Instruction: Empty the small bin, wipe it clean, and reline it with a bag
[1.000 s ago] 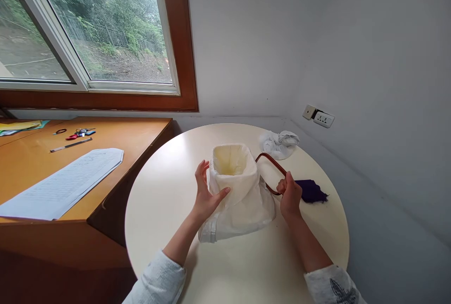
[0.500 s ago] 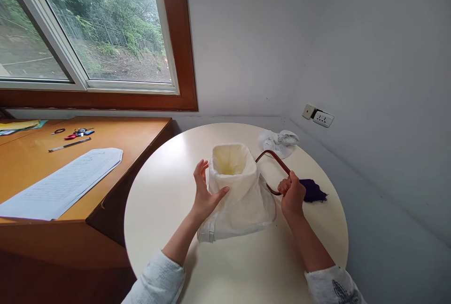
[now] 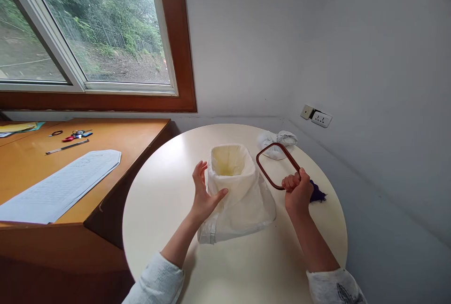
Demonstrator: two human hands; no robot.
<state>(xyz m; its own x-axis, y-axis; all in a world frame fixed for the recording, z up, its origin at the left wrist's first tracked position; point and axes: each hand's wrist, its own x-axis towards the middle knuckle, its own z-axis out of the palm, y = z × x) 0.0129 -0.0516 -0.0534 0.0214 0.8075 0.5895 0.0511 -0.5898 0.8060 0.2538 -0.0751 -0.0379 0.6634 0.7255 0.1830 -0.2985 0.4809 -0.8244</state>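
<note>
A small bin (image 3: 230, 146) lined with a white plastic bag (image 3: 243, 214) stands on the round table. The bag is folded over the rim and hangs loose down the front and right. My left hand (image 3: 204, 197) is at the bin's left side with fingers spread and the thumb along the front of the bag; whether it presses on it I cannot tell. To the right, my right hand (image 3: 298, 192) is closed around one side of a brown rounded rectangular frame (image 3: 270, 182), raised apart from the bin.
A dark purple cloth (image 3: 318, 193) lies behind my right hand. A knotted white plastic bag (image 3: 287, 139) sits at the back of the cream table (image 3: 151, 200). On the wooden desk (image 3: 141, 137) are papers (image 3: 70, 182), a pen (image 3: 66, 147) and keys (image 3: 79, 134).
My right hand has moved slightly right and up, carrying the brown frame away from the bin's side and turning it more face-on. My left hand and the bin have stayed in place.
</note>
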